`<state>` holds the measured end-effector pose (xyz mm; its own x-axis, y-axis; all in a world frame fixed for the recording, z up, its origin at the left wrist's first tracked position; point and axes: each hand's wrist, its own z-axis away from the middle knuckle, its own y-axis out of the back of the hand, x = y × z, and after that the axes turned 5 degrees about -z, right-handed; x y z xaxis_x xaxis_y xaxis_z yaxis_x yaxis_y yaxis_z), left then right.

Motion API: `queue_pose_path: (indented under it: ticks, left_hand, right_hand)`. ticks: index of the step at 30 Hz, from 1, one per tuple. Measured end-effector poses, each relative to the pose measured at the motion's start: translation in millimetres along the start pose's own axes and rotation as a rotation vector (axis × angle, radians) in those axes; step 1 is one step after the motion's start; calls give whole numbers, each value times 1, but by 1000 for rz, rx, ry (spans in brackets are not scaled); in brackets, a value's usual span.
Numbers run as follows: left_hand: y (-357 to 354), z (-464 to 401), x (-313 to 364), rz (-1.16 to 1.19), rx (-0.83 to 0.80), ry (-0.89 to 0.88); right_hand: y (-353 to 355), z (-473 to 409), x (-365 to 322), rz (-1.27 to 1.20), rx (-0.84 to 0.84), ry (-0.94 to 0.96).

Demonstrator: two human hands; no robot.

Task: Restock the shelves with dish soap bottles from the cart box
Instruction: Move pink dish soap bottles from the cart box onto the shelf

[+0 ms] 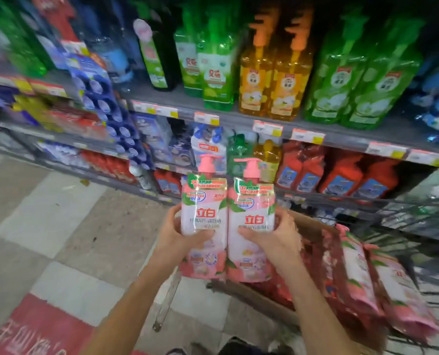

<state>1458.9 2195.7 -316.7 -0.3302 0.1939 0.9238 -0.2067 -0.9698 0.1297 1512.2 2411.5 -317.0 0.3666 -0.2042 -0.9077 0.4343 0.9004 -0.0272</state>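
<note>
Centre of frame: I hold a twin pack of pink dish soap bottles (227, 226), upright, pump heads up, wrapped together in clear film. My left hand (177, 234) curls round its left side, thumb across the front label; my right hand (277, 238) grips the right side likewise. Lower right: cardboard box (264, 301) in a wire cart (418, 226), holding more pink packs (361, 272) lying tilted. Upper half: grey shelf (238, 112) with price tags, carrying green and orange bottles (274, 73); red bottles (341, 172) on the shelf beneath. Left side: floor (46, 226) of pale and grey tiles, red mat at lower left.
</note>
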Motion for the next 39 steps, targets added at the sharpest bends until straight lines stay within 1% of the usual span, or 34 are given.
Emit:
queue_pose_path:
  ticks: [3, 9, 14, 19, 24, 30, 39]
  left_hand:
    - [67, 19, 16, 0, 68, -69]
    - [189, 59, 40, -60, 321, -206]
    - [286, 69, 74, -200, 472, -251]
    - [360, 69, 100, -230, 626, -326]
    - [432, 49, 114, -154, 717, -366]
    - [536, -6, 147, -74, 793, -385]
    - [681, -83, 205, -57, 830, -497]
  right_hand:
    - [-62, 13, -12, 1, -68, 85]
    - [-186, 39, -45, 48, -237, 264]
    - [-281, 49, -76, 30, -400, 349]
    - [-376, 44, -100, -18, -512, 419]
    - [-474, 30, -120, -73, -615, 470]
    - [-605, 4, -169, -132, -718, 555]
    - [-774, -33, -230, -187, -798, 610]
